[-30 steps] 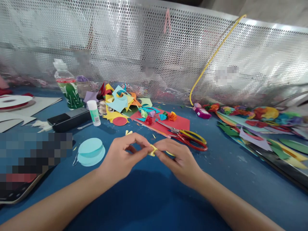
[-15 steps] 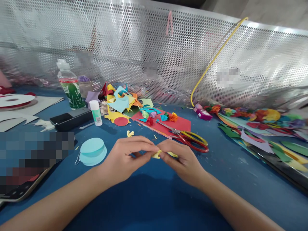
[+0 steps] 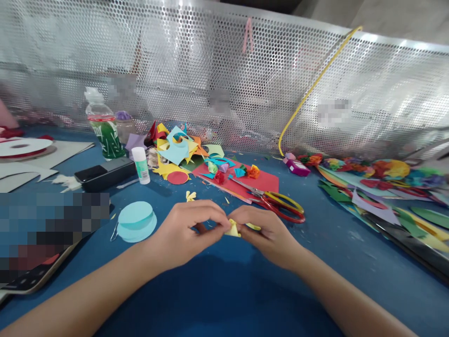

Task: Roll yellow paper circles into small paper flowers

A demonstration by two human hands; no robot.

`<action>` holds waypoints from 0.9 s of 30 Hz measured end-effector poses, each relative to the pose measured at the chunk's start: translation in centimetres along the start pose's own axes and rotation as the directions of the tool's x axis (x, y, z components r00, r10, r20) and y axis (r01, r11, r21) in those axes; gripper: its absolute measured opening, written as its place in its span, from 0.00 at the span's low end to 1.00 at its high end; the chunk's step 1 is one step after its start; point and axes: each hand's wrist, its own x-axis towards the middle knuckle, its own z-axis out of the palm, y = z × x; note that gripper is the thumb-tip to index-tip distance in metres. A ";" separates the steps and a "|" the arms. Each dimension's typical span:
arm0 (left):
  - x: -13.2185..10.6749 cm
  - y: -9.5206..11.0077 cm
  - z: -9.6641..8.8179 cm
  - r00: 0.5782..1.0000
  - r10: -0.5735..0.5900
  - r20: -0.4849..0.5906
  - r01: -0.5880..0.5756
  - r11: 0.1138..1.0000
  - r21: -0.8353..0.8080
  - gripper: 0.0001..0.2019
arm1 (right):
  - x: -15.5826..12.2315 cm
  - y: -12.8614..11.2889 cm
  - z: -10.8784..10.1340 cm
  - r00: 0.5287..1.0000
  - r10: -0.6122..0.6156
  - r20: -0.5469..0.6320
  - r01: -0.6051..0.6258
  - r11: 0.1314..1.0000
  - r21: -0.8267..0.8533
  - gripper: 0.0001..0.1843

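Between my fingertips is a small piece of yellow paper (image 3: pixel 233 228), partly curled. My left hand (image 3: pixel 194 227) pinches its left side, thumb against forefinger. From the other side, my right hand (image 3: pixel 264 229) grips the same paper, and a yellow strip of it shows past the right fingers. Just beyond my left hand lies a small pale yellow folded paper piece (image 3: pixel 190 196). Scissors (image 3: pixel 277 199) with red and yellow handles rest beyond my right hand, their blades over a red paper sheet (image 3: pixel 266 181). Small crumpled paper flowers (image 3: pixel 219 176) sit on that sheet.
Light blue paper discs (image 3: pixel 136 224) lie left of my hands, near a phone-like device (image 3: pixel 52 262). Behind stand a glue stick (image 3: pixel 141 165), a green-labelled bottle (image 3: pixel 103 126) and paper scraps (image 3: pixel 175 145). Paper flowers and leaves (image 3: pixel 379 178) lie at right. A perforated metal panel (image 3: pixel 196 61) backs the table.
My fingers have parted slightly and shifted on the yellow paper, so more of it shows between them. The things on the table have stayed in place.
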 end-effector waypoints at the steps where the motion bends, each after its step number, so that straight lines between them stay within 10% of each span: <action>1: -0.1 0.0 0.1 1.000 -0.015 -0.014 0.015 1.000 -0.004 0.05 | 0.0 0.0 0.0 1.000 -0.006 -0.003 0.006 1.000 -0.005 0.07; 10: -0.3 0.0 0.8 0.973 -0.215 -0.085 0.210 0.975 -0.068 0.02 | -0.1 0.0 0.6 1.000 0.009 -0.019 -0.011 0.991 -0.131 0.06; 27: -0.1 -0.2 0.2 0.997 -0.047 -0.068 0.051 0.997 0.054 0.05 | -0.1 0.0 0.5 1.000 0.014 -0.021 -0.017 0.990 -0.137 0.06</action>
